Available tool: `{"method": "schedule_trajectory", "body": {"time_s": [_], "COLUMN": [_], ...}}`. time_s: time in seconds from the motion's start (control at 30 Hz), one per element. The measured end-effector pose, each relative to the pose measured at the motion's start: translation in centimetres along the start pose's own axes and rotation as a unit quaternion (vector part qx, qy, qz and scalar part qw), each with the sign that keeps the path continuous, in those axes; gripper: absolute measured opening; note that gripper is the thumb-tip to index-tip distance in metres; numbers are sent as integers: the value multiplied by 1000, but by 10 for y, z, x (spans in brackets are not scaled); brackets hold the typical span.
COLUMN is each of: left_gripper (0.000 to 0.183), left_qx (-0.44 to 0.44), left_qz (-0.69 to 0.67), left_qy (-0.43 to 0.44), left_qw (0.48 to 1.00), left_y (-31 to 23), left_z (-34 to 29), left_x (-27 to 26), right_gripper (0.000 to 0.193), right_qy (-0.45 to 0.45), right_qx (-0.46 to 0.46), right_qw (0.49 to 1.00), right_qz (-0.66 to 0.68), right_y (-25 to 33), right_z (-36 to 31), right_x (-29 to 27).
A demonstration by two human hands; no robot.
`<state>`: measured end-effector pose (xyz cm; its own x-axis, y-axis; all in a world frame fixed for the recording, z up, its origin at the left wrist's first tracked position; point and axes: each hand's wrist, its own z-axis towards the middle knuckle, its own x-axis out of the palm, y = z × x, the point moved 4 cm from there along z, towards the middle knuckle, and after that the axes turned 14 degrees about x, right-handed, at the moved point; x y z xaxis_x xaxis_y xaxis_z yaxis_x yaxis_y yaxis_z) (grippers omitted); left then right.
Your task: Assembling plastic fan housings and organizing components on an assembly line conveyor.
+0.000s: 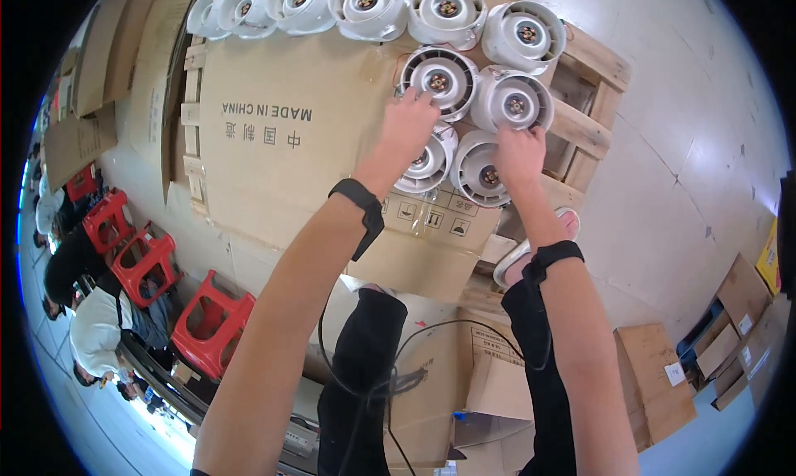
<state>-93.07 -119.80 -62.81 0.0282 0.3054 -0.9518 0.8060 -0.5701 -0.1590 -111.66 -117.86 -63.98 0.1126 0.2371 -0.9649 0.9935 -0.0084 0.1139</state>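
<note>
My left hand (410,118) has its fingers closed over the near rim of a white round fan housing (454,60), which has dark slots round its edge and copper-coloured parts at its hub. To its right, my right hand (521,153) pinches the near rim of another white fan housing (496,93). Two similar housings sit nearer me: the left one (444,157) is partly behind my left wrist, and the right one (473,165) is partly covered by my right hand. My fingertips are partly hidden inside the rims.
A row of fan housings (369,7) runs along the far side. Flat cardboard (282,169) covers a wooden pallet (580,123). Red stools (211,323) and seated people (95,327) are at left. Cardboard boxes (655,385) lie at lower right, and a black cable (448,323) hangs before my legs.
</note>
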Motion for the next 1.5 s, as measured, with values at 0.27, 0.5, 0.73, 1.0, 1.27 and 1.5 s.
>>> {"method": "schedule_trajectory", "body": {"time_s": [0.27, 0.5, 0.73, 1.0, 1.27, 1.5], "left_gripper": [19, 9, 20, 32, 29, 29], "left_qx": [39, 29, -128, -359, -531, -696], "left_qz": [8, -20, -162, -321, -294, -160], "left_qy": [-61, -46, -30, -161, -330, -466], "left_qw": [997, 998, 978, 862, 723, 522], "left_y": [11, 24, 38, -5, -99, -181], "left_z": [-8, -64, -253, -550, -839, -1017], "left_x": [12, 16, -32, -162, -328, -328], "right_gripper": [3, 8, 24, 51, 45, 42], "right_qy": [-56, -73, -69, 56, 66, 127], "right_qx": [-39, -62, -133, -201, -511, -673], "right_qw": [998, 995, 989, 978, 856, 727], "right_qz": [-9, -17, 1, -11, -48, -42], "right_y": [-7, -32, 10, 198, 536, 735], "right_z": [-7, -29, -113, -228, -355, -532], "right_x": [10, -11, -104, -259, -396, -455]}}
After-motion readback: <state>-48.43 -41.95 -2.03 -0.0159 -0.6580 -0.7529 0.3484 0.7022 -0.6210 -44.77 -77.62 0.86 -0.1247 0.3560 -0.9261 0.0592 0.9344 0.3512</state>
